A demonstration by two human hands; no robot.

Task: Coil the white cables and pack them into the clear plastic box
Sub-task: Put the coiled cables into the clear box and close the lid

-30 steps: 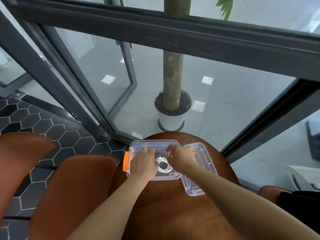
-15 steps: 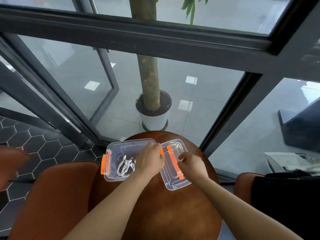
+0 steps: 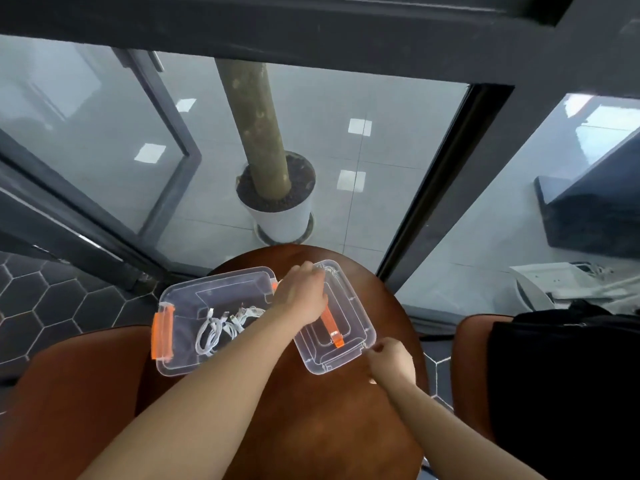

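Observation:
A clear plastic box [image 3: 183, 355] with orange latches stands on the round brown table [image 3: 322, 420]. Coiled white cables [image 3: 221, 327] lie inside it. The clear lid [image 3: 353, 341] with an orange handle lies to the right of the box. My left hand [image 3: 304, 296] reaches across and grips the lid's far left edge. My right hand [image 3: 391, 362] pinches the lid's near right corner.
Brown chairs stand at the left [image 3: 69, 393] and right [image 3: 471, 368], the right one holding a black bag [image 3: 568, 382]. Behind the table is a glass wall with dark frames. A potted tree [image 3: 277, 202] stands beyond the glass.
Both hands have left the box's inside and gone right to the lid. The left hand now grips its far edge. The right hand slid to its near corner.

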